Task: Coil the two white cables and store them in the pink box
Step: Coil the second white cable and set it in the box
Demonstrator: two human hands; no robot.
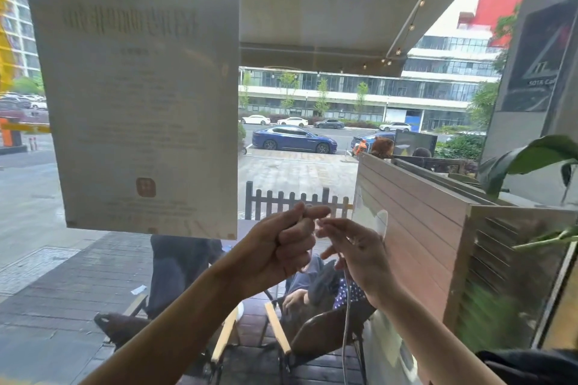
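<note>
Both hands are raised in front of a window. My left hand (289, 237) is curled into a fist around one end of a thin white cable (345, 322). My right hand (356, 250) pinches the same cable close beside the left hand, its other fingers spread. From the right hand the cable hangs straight down past my right wrist and out of the bottom of the view. The second white cable and the pink box are not in view.
A large paper notice (140, 87) is stuck on the window glass at the left. Outside, a person sits in a folding chair (316, 331) below my hands. A slatted wooden planter (438, 228) with green leaves stands at the right.
</note>
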